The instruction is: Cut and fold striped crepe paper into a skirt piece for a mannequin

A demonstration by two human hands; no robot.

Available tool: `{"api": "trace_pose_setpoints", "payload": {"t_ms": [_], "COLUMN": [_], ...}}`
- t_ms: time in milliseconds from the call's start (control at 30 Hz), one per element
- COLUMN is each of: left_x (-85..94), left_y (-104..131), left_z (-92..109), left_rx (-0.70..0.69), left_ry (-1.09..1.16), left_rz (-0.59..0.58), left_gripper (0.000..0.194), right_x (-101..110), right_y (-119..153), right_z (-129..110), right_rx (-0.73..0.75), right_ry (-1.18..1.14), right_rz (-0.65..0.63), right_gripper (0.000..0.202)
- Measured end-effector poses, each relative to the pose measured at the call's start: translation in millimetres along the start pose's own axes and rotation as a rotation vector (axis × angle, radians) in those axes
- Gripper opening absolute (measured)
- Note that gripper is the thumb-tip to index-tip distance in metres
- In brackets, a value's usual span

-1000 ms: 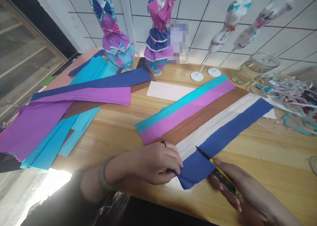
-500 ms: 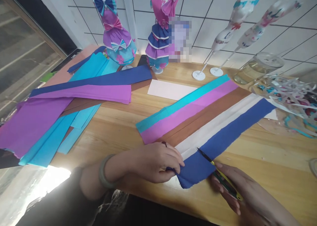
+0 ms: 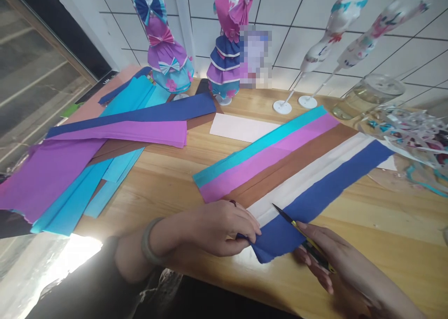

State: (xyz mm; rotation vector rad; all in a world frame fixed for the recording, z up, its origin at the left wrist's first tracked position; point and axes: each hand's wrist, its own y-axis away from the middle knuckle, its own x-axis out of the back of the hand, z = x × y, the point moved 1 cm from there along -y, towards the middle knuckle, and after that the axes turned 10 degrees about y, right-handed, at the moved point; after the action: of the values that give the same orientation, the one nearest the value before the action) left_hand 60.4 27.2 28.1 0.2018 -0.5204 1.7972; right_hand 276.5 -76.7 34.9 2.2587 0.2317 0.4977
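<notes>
Layered strips of paper lie slanted across the table: turquoise, pink-purple, brown (image 3: 290, 162), white (image 3: 308, 176) and dark blue (image 3: 325, 188). My left hand (image 3: 224, 228), with a ring and a bangle, pinches the near left end of the blue and white strips. My right hand (image 3: 336, 253) is closed around black and yellow scissors (image 3: 308, 244). One blade lies over the blue strip, its tip on the white one; the other blade is hidden under the paper.
More coloured strips (image 3: 73, 169) are piled at the left. Two dressed figurines (image 3: 168, 48) and two bare white mannequins on stands (image 3: 322, 39) are at the back. A glass jar (image 3: 371, 95) and tangled ribbons (image 3: 416, 132) are at the right.
My right hand and the scissors have moved slightly up and left, the blade tip now further over the white strip. My left hand keeps its grip.
</notes>
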Motion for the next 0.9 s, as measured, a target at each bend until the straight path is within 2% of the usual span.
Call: {"api": "trace_pose_setpoints", "payload": {"t_ms": [167, 367, 500, 700, 900], "left_x": [1.3, -0.2, -0.1, -0.4, -2.1], "left_y": [-1, 0, 0, 0, 1], "left_z": [2, 0, 0, -1, -3], "left_rx": [-0.005, 0.016, 0.017, 0.014, 0.022], "left_ry": [0.029, 0.046, 0.047, 0.059, 0.055], "left_rz": [-0.009, -0.016, -0.023, -0.03, -0.027], "left_gripper": [0.013, 0.013, 0.014, 0.014, 0.014], "right_x": [-1, -1, -3, -5, -5], "right_y": [-3, -7, -8, -11, -14], "right_z": [0, -4, -4, -2, 1], "right_rx": [0.0, -0.013, -0.007, 0.0, -0.058], "right_ry": [-0.057, -0.09, -0.114, -0.17, -0.192], "right_rz": [0.026, -0.041, 0.009, -0.063, -0.006], "right_gripper": [0.053, 0.055, 0.054, 0.055, 0.053]}}
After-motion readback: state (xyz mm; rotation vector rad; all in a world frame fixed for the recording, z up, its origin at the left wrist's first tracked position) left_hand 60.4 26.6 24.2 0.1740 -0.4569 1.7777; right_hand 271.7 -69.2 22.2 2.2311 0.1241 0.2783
